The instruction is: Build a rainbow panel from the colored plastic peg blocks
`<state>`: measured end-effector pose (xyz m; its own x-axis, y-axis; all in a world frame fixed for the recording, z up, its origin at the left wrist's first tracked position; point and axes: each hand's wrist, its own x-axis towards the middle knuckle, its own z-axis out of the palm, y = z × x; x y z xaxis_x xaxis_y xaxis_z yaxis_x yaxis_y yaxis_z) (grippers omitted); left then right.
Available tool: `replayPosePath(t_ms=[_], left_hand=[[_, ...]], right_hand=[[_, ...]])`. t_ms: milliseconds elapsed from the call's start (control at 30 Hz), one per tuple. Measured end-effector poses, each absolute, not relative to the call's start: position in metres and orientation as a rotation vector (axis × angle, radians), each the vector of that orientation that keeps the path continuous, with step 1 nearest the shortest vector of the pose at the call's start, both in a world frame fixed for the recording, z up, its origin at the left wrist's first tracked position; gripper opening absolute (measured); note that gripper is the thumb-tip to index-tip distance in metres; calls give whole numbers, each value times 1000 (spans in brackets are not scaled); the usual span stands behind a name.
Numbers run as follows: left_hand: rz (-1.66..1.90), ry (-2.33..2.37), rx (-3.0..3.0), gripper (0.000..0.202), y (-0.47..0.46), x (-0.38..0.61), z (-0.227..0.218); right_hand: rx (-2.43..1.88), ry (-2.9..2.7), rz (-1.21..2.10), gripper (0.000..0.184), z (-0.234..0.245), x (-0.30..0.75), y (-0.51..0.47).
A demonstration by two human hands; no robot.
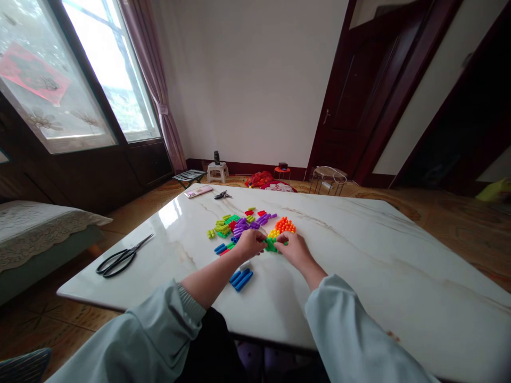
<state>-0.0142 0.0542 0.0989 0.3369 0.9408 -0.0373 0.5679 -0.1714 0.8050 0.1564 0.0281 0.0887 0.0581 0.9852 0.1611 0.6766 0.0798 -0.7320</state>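
Note:
Both hands meet over the middle of the table at a cluster of small beads, orange [286,224] at the far end, then yellow [273,233], then green [271,246] nearest me. My left hand [251,243] has its fingertips pinched at the left edge of the green beads; what lies between them is too small to make out. From the other side, my right hand [296,249] pinches at the green beads' right edge. Purple tubes [241,226] lie just beyond my left hand. Blue tubes [241,280] rest nearer me, below my left wrist.
Black long-handled scissors [123,257] lie on the left of the marble table [351,255]. Lime tubes [221,227] and red tubes [249,213] are scattered beyond the hands. Pliers [222,195] and a pink phone-like slab [198,191] lie by the far edge.

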Motion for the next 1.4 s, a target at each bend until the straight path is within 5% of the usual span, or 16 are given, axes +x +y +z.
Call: replayPosePath(t_ms=[300,867,1067,1400], left_hand=[[338,1635,2266,22,67,-4,79],[388,1677,2247,26,62,16,84],[540,1936,2186,19,68,-24,99],[226,2244,1925,34,87,-118,77]], right_hand=[[-1776,-1579,519,13,85,186,27],[-1720,-1566,614,10,92,188,20],[-1682,-1573,647,9,94,182,22],[-1656,-1594,674,9,89,172,29]])
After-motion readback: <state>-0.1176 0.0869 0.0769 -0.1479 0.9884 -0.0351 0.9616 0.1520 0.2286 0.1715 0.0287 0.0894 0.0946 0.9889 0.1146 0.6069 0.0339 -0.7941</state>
